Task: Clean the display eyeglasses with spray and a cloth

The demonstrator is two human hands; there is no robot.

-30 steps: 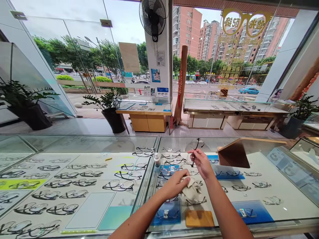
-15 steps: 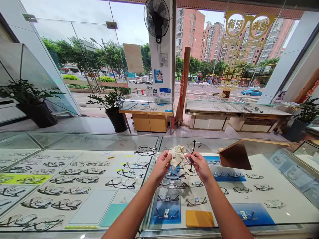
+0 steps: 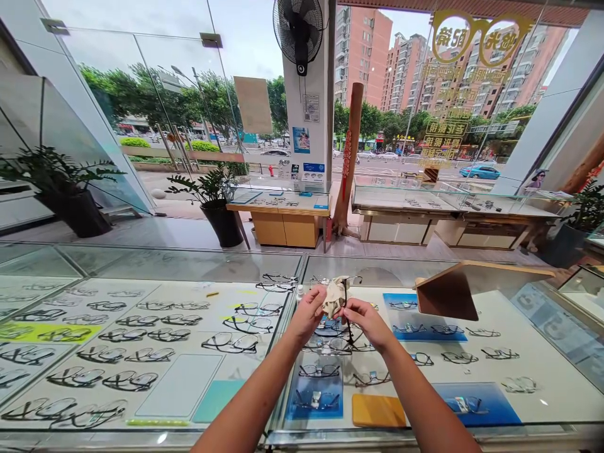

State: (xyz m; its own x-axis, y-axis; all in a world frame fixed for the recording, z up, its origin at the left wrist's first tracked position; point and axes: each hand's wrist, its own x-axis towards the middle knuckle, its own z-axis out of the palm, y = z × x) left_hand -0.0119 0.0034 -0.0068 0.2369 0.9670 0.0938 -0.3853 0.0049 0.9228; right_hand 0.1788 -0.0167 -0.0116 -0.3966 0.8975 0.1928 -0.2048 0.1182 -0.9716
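Both my hands are raised over a glass display counter [image 3: 189, 267] filled with rows of eyeglasses. My left hand [image 3: 309, 311] is closed on a beige cleaning cloth [image 3: 334, 294], which is bunched over a lens. My right hand [image 3: 363, 318] pinches a pair of black-framed glasses [image 3: 346, 296] by the frame; one temple hangs down below my fingers. The cloth hides most of the glasses. The two hands almost touch.
Under the glass lie several pairs of glasses [image 3: 240, 324] on white and blue mats, and a small white bottle [image 3: 299, 290]. A wooden-backed mirror stand [image 3: 448, 292] sits on the counter at right. A tan pad [image 3: 377, 410] lies near the front edge. Potted plants [image 3: 214, 201] stand beyond.
My left hand picked the cloth up from the counter and brought it to the glasses in my right hand. The cloth now covers the lens, and the hands have closed together.
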